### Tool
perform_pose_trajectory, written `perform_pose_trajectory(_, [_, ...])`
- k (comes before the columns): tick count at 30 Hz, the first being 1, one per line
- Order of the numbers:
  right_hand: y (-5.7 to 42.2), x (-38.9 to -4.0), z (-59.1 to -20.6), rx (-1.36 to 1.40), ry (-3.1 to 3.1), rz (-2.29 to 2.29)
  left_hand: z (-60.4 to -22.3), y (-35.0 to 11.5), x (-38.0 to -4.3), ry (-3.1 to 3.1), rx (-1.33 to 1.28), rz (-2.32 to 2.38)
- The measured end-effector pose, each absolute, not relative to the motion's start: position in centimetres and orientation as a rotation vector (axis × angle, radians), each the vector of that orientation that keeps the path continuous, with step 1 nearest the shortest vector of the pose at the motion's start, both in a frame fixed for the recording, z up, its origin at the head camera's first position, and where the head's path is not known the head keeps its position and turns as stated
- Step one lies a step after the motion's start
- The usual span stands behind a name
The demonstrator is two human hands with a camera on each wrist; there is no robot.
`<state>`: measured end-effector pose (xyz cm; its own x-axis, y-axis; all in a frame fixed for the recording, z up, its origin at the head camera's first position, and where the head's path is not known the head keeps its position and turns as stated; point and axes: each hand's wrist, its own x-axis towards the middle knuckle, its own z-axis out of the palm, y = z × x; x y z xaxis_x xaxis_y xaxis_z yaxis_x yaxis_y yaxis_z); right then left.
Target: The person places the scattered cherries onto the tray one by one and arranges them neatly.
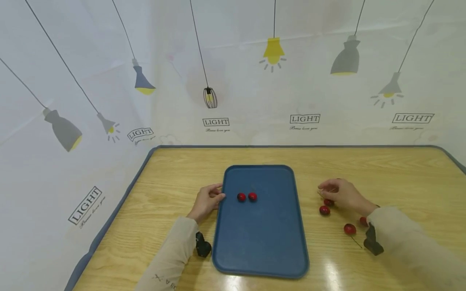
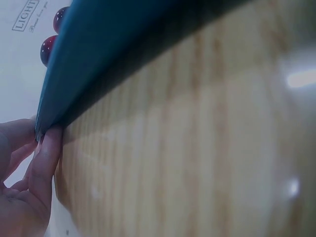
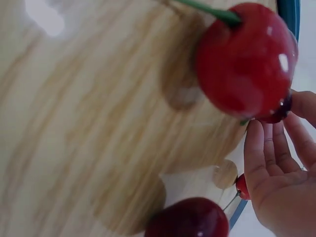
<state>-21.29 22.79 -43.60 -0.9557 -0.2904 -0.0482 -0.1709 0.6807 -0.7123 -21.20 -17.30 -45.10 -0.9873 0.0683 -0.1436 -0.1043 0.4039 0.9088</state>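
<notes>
Head view, ctr: a blue tray (image 1: 260,238) on a wood-grain table (image 1: 174,173), long axis running approx. top to bottom of frame. Two red cherries (image 1: 253,197) lie side by side in the tray's upper L part, w/ a small gap btwn them. Left hand (image 1: 206,202), just L of frame ctr, grips the tray's upper L edge; the L wrist view shows thumb & fingers pinching it from opp. sides, the two cherries at upper L of that frame. Right hand (image 1: 344,197), R of ctr, is above the table, fingers bent, nearest a half-covered cherry (image 1: 329,203); the R wrist view sets a dark cherry (image 3: 283,111) btwn thumb & fingers, but whether they hold it or merely line up w/ it can't be told. Same view: a foreground cherry (image 3: 242,64) w/ green stem at upper R, a cut-off cherry (image 3: 187,221) at bottom. Head view, just below the R hand: a loose cherry (image 1: 325,210). Lower R: a stemmed cherry (image 1: 350,229), stem pointing down-R, & a cuff-side cherry (image 1: 363,221), partly hidden by the R sleeve (image 1: 407,242). L sleeve (image 1: 169,246) enters from bottom, L of ctr. Black wrist units (image 1: 202,246) sit at both wrists. Bkgd, top & L: a white sheet (image 1: 240,76) printed w/ hanging lamps (image 1: 273,48) & boxed "LIGHT" labels (image 1: 305,119).
</notes>
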Motion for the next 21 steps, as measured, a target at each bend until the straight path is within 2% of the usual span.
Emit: perform_pose_trajectory(21, [21.85,-21.11,-43.68,-0.395,2.702,-1.067,-45.51,-17.43,-21.51,2.482,-0.031,1.656])
